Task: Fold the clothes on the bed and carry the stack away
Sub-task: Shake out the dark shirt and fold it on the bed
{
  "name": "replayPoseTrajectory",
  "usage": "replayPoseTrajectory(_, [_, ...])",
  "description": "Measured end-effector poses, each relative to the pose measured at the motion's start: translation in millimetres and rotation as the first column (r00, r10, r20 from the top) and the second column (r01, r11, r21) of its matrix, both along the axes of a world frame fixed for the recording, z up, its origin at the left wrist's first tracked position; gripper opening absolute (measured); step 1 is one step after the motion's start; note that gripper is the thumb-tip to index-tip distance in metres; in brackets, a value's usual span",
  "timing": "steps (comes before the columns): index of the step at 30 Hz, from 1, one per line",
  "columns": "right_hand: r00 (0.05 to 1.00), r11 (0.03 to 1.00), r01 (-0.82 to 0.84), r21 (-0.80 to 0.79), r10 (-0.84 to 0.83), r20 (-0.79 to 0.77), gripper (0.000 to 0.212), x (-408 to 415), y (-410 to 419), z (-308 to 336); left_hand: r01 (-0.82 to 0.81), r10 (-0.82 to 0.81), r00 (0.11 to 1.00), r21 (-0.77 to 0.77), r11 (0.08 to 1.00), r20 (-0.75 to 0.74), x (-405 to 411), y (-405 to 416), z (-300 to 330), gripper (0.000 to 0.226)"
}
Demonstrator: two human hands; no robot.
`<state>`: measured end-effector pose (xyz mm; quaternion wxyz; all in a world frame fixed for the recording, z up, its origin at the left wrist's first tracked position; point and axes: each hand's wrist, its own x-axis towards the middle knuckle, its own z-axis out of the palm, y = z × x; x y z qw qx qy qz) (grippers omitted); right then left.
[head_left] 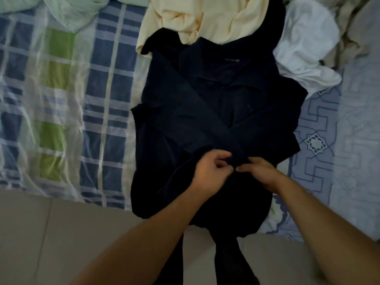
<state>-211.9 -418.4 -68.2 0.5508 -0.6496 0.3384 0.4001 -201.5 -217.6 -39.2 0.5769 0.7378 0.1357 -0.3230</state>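
A black collared shirt (205, 103) lies flat on the bed, collar away from me, both sleeves folded across its front so they cross near the middle. Its lower hem hangs over the bed's near edge. My left hand (209, 169) and my right hand (259, 171) meet at the crossing, each pinching the end of a sleeve. A pale yellow garment (205, 15) is heaped just beyond the collar and overlaps it. A crumpled white garment (306, 44) lies to the right of the black shirt.
The bed carries a blue, green and white plaid sheet (61, 99) on the left and a grey patterned cover (320, 140) on the right. A pale green cloth (72, 11) sits at the far left, beige fabric (353, 27) at the far right. Beige floor tiles (61, 233) lie below.
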Motion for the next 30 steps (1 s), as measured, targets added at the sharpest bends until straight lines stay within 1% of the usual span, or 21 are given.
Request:
replayPoseTrajectory(1, [0.999,0.999,0.037,-0.026,-0.036,0.030,0.021,-8,-1,-4,-0.119,0.111,0.991,0.109,0.987,0.071,12,12,-4,0.030])
replayPoseTrajectory(2, [0.996,0.997,0.074,-0.025,-0.073,0.046,0.021,-15,-3,-7,-0.249,0.221,0.965,0.217,0.944,0.144,26,28,-10,0.028])
replayPoseTrajectory(3, [0.992,0.993,0.116,0.002,-0.116,0.048,0.021,-22,-4,-8,-0.377,0.330,0.923,0.300,0.876,0.197,42,47,-16,0.030])
replayPoseTrajectory(4, [0.987,0.988,0.152,0.036,-0.153,0.042,0.020,-27,-5,-9,-0.483,0.432,0.876,0.350,0.803,0.217,59,66,-23,0.037])
replayPoseTrajectory(5, [0.983,0.982,0.177,0.066,-0.179,0.037,0.018,-33,-7,-8,-0.554,0.521,0.831,0.368,0.747,0.195,74,84,-29,0.049])
replayPoseTrajectory(6, [0.981,0.978,0.191,0.087,-0.194,0.028,0.018,-38,-9,-7,-0.605,0.601,0.788,0.349,0.716,0.132,87,98,-35,0.059])
replayPoseTrajectory(7, [0.979,0.974,0.200,0.105,-0.204,0.020,0.019,-43,-10,-5,-0.647,0.668,0.743,0.297,0.702,0.040,98,110,-40,0.063])
replayPoseTrajectory(8, [0.978,0.972,0.203,0.121,-0.206,0.013,0.021,-49,-11,-4,-0.681,0.707,0.703,0.218,0.699,-0.068,108,119,-44,0.062])
replayPoseTrajectory(10, [0.979,0.969,0.203,0.140,-0.206,0.001,0.024,-60,-13,-2,-0.705,0.686,0.669,0.046,0.707,-0.285,124,132,-48,0.049])
replayPoseTrajectory(11, [0.979,0.968,0.202,0.147,-0.204,-0.005,0.026,-65,-15,-1,-0.701,0.653,0.669,-0.010,0.713,-0.356,131,137,-49,0.043])
replayPoseTrajectory(13, [0.980,0.966,0.198,0.168,-0.196,-0.027,0.031,-74,-19,-1,-0.707,0.633,0.668,-0.067,0.704,-0.392,144,145,-53,0.036])
replayPoseTrajectory(16, [0.977,0.964,0.214,0.158,-0.213,-0.026,0.030,-82,-25,-3,-0.773,0.707,0.623,-0.121,0.623,-0.336,157,160,-58,0.031])
replayPoseTrajectory(18, [0.986,0.987,0.158,0.015,-0.158,0.044,0.018,-86,-22,-8,-0.766,0.722,0.631,-0.083,0.637,-0.284,160,169,-61,0.029])
replayPoseTrajectory(19, [0.992,0.990,0.101,-0.096,-0.093,0.089,0.011,-87,-19,-11,-0.748,0.710,0.650,-0.062,0.661,-0.269,159,173,-62,0.027])
replayPoseTrajectory(20, [0.992,0.976,0.038,-0.214,-0.010,0.128,0.012,-88,-16,-14,-0.726,0.692,0.672,-0.051,0.686,-0.263,157,175,-62,0.024])
replayPoseTrajectory(22, [0.970,0.894,-0.070,-0.442,0.165,0.179,0.028,-91,-8,-20,-0.687,0.657,0.709,-0.044,0.725,-0.256,150,178,-61,0.019])
replayPoseTrajectory(24, [0.951,0.796,-0.073,-0.600,0.237,0.199,0.040,-100,-1,-22,-0.658,0.634,0.737,-0.034,0.752,-0.235,140,179,-57,0.024])
replayPoseTrajectory(25, [0.950,0.767,-0.041,-0.640,0.229,0.213,0.039,-106,2,-22,-0.631,0.612,0.758,-0.015,0.776,-0.223,133,180,-55,0.027])
replayPoseTrajectory(26, [0.951,0.760,-0.006,-0.650,0.204,0.230,0.037,-114,4,-23,-0.584,0.570,0.790,0.009,0.812,-0.225,124,181,-52,0.028])
replayPoseTrajectory(28, [0.961,0.816,0.069,-0.575,0.100,0.257,0.035,-128,6,-24,-0.418,0.413,0.866,0.045,0.907,-0.280,100,179,-48,0.030])
replayPoseTrajectory(30, [0.972,0.883,0.119,-0.455,-0.009,0.237,0.031,-136,5,-24,-0.167,0.193,0.922,0.104,0.980,-0.337,68,173,-48,0.021])
